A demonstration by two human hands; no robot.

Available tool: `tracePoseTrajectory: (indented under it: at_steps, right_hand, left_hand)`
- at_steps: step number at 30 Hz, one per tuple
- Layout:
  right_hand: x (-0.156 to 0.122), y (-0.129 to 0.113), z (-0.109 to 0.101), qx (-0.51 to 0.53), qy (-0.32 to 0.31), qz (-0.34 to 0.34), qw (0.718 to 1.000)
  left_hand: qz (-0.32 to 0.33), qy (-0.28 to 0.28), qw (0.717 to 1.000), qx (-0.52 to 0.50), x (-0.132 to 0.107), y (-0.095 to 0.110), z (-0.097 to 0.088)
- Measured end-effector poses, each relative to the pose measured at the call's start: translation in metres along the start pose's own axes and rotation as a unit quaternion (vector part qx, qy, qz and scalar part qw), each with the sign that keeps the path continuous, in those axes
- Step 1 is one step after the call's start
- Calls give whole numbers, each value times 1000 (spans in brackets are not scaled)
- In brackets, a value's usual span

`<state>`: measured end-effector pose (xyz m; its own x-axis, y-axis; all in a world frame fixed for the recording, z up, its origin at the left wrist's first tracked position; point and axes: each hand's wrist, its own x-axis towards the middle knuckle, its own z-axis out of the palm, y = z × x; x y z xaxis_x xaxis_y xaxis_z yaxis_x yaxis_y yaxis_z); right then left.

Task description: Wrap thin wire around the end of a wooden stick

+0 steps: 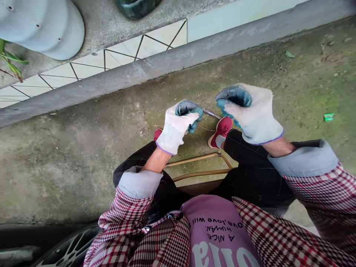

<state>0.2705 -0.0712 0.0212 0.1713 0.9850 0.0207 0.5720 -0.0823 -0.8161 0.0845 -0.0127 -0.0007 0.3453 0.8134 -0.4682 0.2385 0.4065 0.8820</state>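
Note:
Both my hands wear white work gloves with teal-coated fingers. My left hand [180,124] is closed in a fist around a thin grey metal rod [211,114]. The rod's end sticks out to the right toward my right hand [249,111]. The right hand's fingers are curled inward, just right of the rod's tip; whether they touch it or hold anything is hidden. Both hands hover above my knees, over my red shoes [221,130].
I sit on a wooden seat frame [201,173] on mossy concrete ground [83,155]. A raised concrete curb [155,66] runs across behind, with tiled floor beyond. A grey round object [47,26] is top left. A wheel [66,250] shows bottom left. A green scrap [328,117] lies right.

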Motion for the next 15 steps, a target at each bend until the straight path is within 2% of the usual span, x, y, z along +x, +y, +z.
tracePoseTrajectory:
  at_steps: [2, 5, 7, 11, 15]
  right_hand:
    - [-2, -8, -4, -121, -27, -67, 990]
    - [-3, -12, -3, -241, -108, -79, 961]
    - [-3, -10, 0, -270, -123, -82, 952]
    - [-3, -5, 3, -283, -98, -117, 947]
    - [-4, -8, 2, -292, -97, -94, 947]
  left_hand:
    - [-27, -13, 999, -43, 1, 2, -1]
    - [-46, -34, 996, -75, 0, 3, -3]
    - [-56, -47, 993, -94, -1, 3, -3]
    - [-67, -61, 988, -124, -2, 3, -2]
    - [-86, -64, 986, -125, -1, 4, 0]
